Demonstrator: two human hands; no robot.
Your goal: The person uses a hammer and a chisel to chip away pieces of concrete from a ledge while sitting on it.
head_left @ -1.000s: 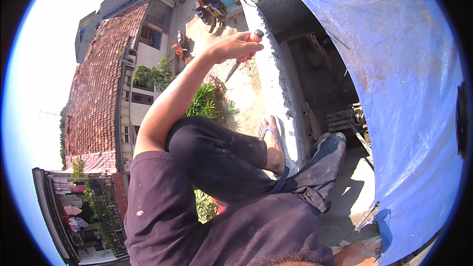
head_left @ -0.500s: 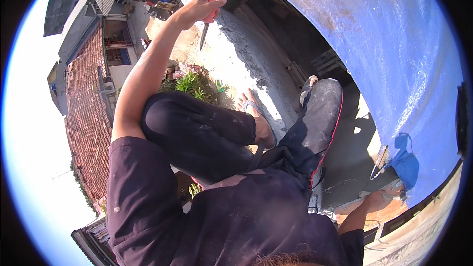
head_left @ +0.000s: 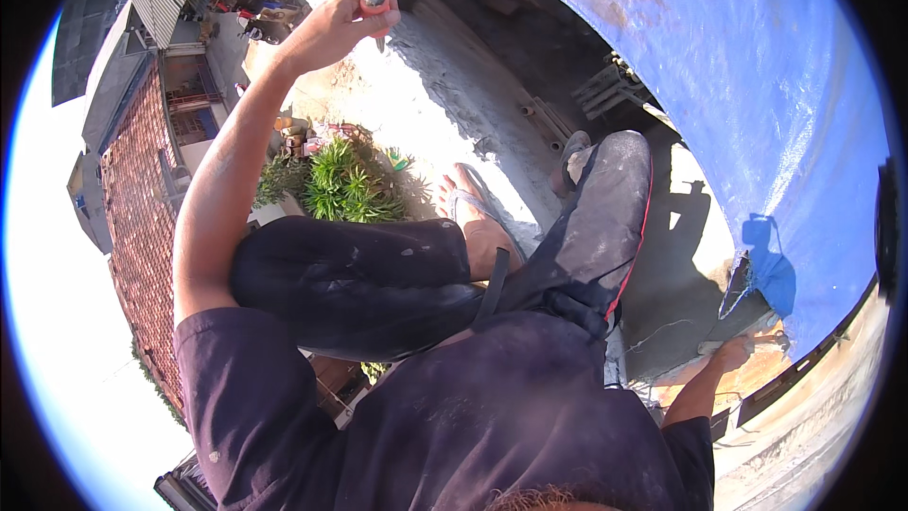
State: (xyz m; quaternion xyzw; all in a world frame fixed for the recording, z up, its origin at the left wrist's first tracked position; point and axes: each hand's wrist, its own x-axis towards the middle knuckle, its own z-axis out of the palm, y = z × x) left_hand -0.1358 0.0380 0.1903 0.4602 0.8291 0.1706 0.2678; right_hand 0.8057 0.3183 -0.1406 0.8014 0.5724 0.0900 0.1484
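Red tiles: one tiled roof (head_left: pixel 132 227) lies at the far left, far below, with open air between it and the person.
Plants: one green clump (head_left: pixel 345 180) sits below the raised arm, beside the ledge's outer edge.
Left hand: the left hand (head_left: pixel 336 24) is stretched out high, clenched around one tool (head_left: pixel 375 0) with a round grey butt end; its working end is hidden behind the fist.
Ledge: one pale cement ledge (head_left: pixel 454 104) runs just right of that fist, with a sheer drop on its left side.
Feet: two, one bare in a sandal (head_left: pixel 478 218) on the ledge, one grey shoe (head_left: pixel 570 156) further right.
Tarp: one blue tarp (head_left: pixel 757 85) closes the right side.
Right hand: the right hand (head_left: pixel 733 352) is low at the right, resting on a slab edge (head_left: pixel 747 345); I cannot tell whether it grips it.
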